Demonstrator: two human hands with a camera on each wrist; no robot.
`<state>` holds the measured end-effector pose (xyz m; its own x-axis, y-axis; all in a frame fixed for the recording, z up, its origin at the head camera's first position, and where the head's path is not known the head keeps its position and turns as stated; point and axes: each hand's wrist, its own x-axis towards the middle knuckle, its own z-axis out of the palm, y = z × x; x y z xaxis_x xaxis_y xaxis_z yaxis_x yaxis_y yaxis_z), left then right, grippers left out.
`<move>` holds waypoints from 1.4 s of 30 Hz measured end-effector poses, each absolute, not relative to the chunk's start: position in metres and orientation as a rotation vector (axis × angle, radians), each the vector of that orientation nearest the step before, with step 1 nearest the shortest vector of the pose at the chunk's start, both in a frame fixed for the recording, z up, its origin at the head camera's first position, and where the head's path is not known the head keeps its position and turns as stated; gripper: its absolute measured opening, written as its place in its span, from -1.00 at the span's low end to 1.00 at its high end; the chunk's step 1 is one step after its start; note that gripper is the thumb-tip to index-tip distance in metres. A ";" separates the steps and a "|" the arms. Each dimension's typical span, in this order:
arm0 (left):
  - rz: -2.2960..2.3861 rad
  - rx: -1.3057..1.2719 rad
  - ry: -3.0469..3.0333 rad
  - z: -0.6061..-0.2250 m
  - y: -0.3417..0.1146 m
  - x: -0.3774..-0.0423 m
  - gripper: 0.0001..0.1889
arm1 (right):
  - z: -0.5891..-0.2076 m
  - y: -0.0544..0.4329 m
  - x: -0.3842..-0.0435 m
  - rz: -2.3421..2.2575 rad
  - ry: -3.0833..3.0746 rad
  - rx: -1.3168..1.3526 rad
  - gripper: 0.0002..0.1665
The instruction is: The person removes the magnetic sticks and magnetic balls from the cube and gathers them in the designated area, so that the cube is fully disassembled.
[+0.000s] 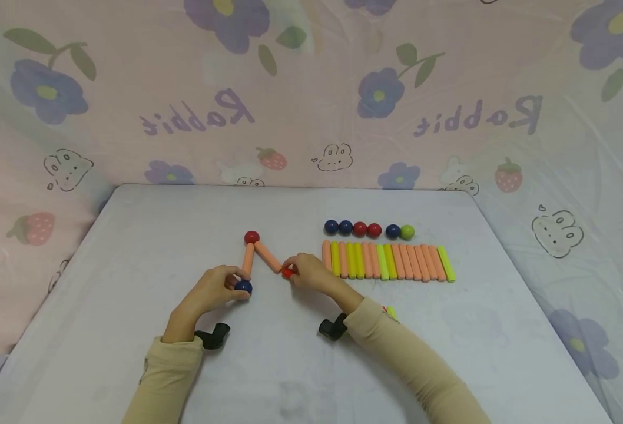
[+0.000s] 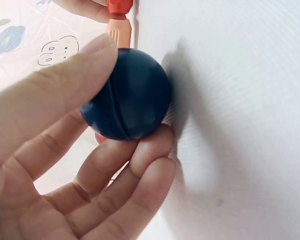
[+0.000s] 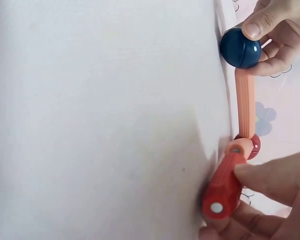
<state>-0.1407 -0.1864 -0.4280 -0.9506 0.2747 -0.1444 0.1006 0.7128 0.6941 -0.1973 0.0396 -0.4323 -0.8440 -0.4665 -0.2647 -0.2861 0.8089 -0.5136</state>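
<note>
My left hand (image 1: pixel 218 290) pinches a dark blue ball (image 2: pixel 132 95) between thumb and fingers, low over the white table. That ball sits at the near end of a peach-orange stick (image 1: pixel 248 260), whose far end meets a red ball (image 1: pixel 251 237). From the same red ball a second orange stick (image 1: pixel 267 257) slants toward the right. At its near end my right hand (image 1: pixel 308 274) pinches a red stick (image 3: pixel 224 187) with a round silvery spot on its end. In the right wrist view, the red stick lines up with the orange stick's tip.
Blue, red and green balls (image 1: pixel 360 229) form a row at the back right. Below them lie several orange and yellow-green sticks (image 1: pixel 370 260), side by side. Another yellow-green stick (image 1: pixel 391 312) is partly hidden by the right sleeve. A patterned curtain (image 1: pixel 301 118) stands behind the table (image 1: pixel 147 247).
</note>
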 end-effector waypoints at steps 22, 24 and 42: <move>1.069 0.297 2.673 -0.427 -0.188 -0.140 -0.69 | -0.422 0.090 -0.177 -0.949 2.489 -0.537 -0.71; 1.072 0.302 2.673 -0.427 -0.188 -0.140 -0.69 | -0.422 0.097 -0.175 -0.962 2.483 -0.527 -0.72; 1.071 0.308 2.682 -0.431 -0.188 -0.142 -0.71 | -0.427 0.145 -0.159 -0.895 2.374 -0.527 -0.74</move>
<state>-0.1420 -0.1879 -0.4314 -0.9497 0.2801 -0.1400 0.1065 0.7094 0.6967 -0.1586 0.1447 -0.4273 -0.7756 -0.5259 -0.3491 -0.1646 0.7024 -0.6925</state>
